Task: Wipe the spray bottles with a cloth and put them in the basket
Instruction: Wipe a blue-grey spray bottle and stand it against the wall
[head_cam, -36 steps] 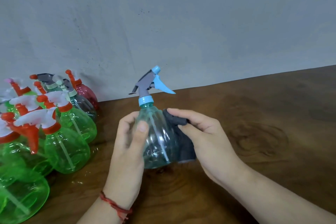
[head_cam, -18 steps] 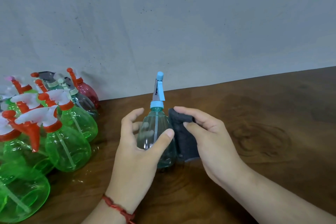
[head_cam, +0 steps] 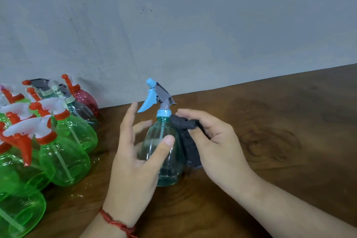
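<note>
A red cord [head_cam: 116, 223] circles the wrist nearest the camera. Above it the left hand [head_cam: 133, 160] is spread loosely around the clear teal spray bottle [head_cam: 170, 168]: the thumb tip touches the front of the body, the index finger stands almost straight and free beside the blue trigger [head_cam: 148, 100], and the other fingers reach behind the bottle, nearly straight, not closed on it. The bottle stands upright on the wooden table [head_cam: 270, 141], between the 2 hands. On its other side the right hand [head_cam: 218, 147] has its fingers curled tight round a bunched dark grey cloth [head_cam: 185, 123] and presses it against the bottle's shoulder, just under the blue collar, with the rest of the cloth hanging down the bottle's side. Well to the left of the left hand crowd green spray bottles [head_cam: 63, 160] with red and white trigger heads. Behind them stand a smoky grey bottle [head_cam: 81, 110] and a red bottle [head_cam: 87, 100], close to the grey wall [head_cam: 173, 25].
</note>
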`<action>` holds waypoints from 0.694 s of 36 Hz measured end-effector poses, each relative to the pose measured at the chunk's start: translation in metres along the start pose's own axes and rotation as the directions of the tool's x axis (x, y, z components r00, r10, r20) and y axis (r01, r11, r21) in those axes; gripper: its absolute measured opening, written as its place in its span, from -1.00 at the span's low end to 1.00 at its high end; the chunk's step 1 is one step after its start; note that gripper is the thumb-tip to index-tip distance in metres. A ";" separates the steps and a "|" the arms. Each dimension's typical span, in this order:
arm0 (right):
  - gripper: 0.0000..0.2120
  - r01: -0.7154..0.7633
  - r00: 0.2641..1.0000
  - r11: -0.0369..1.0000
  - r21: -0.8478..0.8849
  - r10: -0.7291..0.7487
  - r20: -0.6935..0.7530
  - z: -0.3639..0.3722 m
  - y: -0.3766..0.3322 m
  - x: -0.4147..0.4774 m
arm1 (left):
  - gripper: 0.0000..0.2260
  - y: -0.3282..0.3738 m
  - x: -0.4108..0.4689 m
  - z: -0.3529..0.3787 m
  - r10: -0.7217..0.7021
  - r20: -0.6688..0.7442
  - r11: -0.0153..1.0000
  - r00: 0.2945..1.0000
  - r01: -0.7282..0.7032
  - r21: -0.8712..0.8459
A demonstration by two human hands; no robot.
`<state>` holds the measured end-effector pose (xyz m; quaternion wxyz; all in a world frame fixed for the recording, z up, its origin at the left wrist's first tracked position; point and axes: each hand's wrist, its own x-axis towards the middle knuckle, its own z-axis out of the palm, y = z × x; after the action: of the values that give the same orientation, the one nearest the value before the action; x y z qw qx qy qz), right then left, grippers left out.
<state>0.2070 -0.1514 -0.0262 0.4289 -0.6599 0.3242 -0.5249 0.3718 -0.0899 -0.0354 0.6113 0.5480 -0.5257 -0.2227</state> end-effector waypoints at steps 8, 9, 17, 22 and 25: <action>-0.61 0.417 0.857 0.838 -0.353 -0.491 -0.153 -0.022 0.006 0.014 | -0.30 0.001 -0.011 0.011 0.030 0.240 0.973 0.970 -0.083 0.214; -0.60 0.446 0.861 0.798 -0.405 -0.506 -0.050 -0.023 0.008 0.015 | -0.31 0.000 -0.012 0.013 0.027 0.244 0.972 0.969 -0.082 0.218; -0.61 0.546 0.832 0.689 -0.476 -0.511 0.215 -0.022 0.013 0.019 | -0.33 0.000 -0.010 0.014 -0.086 0.226 0.995 0.970 0.094 -0.024; -0.64 0.410 0.892 0.731 -0.545 -0.447 0.071 -0.027 0.015 0.022 | -0.24 0.002 -0.007 0.016 -0.166 0.231 0.969 0.959 0.202 -0.144; -0.62 0.487 0.867 0.711 -0.508 -0.466 0.178 -0.021 0.016 0.020 | -0.29 0.005 -0.006 0.014 -0.166 0.230 0.967 0.959 0.204 -0.155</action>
<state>0.1912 -0.1802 -0.0308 0.0829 -0.8232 0.2688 -0.4932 0.3559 -0.0900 -0.0356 0.5736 0.5110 -0.5131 -0.3829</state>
